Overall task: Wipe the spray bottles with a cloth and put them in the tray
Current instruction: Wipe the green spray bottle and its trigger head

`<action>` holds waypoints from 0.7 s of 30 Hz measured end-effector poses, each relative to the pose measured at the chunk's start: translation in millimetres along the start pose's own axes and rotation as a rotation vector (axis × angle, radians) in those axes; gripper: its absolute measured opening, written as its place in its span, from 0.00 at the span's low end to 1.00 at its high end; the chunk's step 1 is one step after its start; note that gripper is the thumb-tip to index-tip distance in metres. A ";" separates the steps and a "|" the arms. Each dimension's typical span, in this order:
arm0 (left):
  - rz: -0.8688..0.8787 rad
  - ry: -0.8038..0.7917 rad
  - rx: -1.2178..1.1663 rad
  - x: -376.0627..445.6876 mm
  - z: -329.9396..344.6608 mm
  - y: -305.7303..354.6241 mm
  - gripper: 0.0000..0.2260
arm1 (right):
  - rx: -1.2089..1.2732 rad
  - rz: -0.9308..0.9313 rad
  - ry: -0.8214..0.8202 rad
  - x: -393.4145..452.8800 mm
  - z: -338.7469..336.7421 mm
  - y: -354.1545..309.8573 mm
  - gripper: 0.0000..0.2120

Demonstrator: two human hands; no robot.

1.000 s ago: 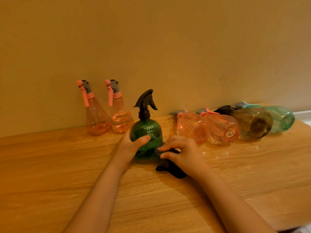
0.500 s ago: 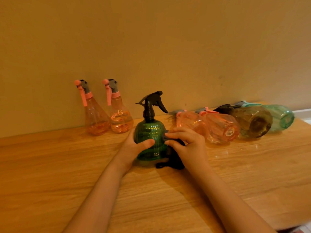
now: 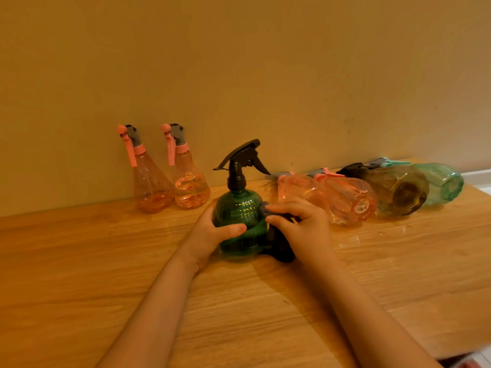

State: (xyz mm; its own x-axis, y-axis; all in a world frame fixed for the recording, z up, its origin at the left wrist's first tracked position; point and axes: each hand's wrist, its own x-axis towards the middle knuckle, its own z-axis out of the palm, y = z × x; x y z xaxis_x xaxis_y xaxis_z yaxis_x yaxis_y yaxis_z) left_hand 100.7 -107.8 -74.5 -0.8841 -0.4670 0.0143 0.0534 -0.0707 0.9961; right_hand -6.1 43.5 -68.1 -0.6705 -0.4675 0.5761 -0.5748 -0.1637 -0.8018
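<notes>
Wall (image 3: 239,62): plain, tan, fills the upper half of your view.

Counter (image 3: 79,288): wood grain, runs up to the wall.

Your arms come in from the bottom edge and meet at the middle.

Four bottles lie on their sides in a row along the wall at right, bases toward you: teal bottle (image 3: 441,181) farthest right, brown bottle (image 3: 398,192) touching it, then two pink ones (image 3: 348,200) (image 3: 297,188).

Green bottle (image 3: 239,221): upright on the counter at the middle, round body, black trigger head (image 3: 240,158) with the nozzle pointing right.

Two more pink bottles (image 3: 151,184) (image 3: 190,185) stand upright near the wall at left, just beside each other, each with some liquid at the bottom.

Left hand (image 3: 210,235): your fingers wrap the green bottle's left side, thumb across its front, gripping it.

Right hand (image 3: 300,229): your fingers are curled and pinch a dark cloth (image 3: 281,248) against the green bottle's right side; the cloth's lower end hangs to the counter.
</notes>
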 end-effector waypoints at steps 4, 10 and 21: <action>0.032 0.149 -0.035 -0.1 0.6 1.6 0.36 | -0.077 0.074 -0.131 -3.0 5.4 3.1 0.12; 0.052 0.256 -0.035 -2.3 4.1 3.0 0.31 | -0.146 0.103 -0.207 -3.9 6.4 3.8 0.09; 0.160 0.413 0.554 -6.4 19.3 1.0 0.38 | -0.289 0.184 -0.122 0.8 -0.9 1.3 0.07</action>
State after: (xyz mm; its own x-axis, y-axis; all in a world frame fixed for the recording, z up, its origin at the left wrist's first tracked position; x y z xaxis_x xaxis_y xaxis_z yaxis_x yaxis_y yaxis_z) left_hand 97.5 -87.9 -71.9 -0.6310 -0.7381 0.2388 -0.1733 0.4342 0.8840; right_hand -7.8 43.7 -68.5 -0.7245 -0.5689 0.3892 -0.5701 0.1771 -0.8023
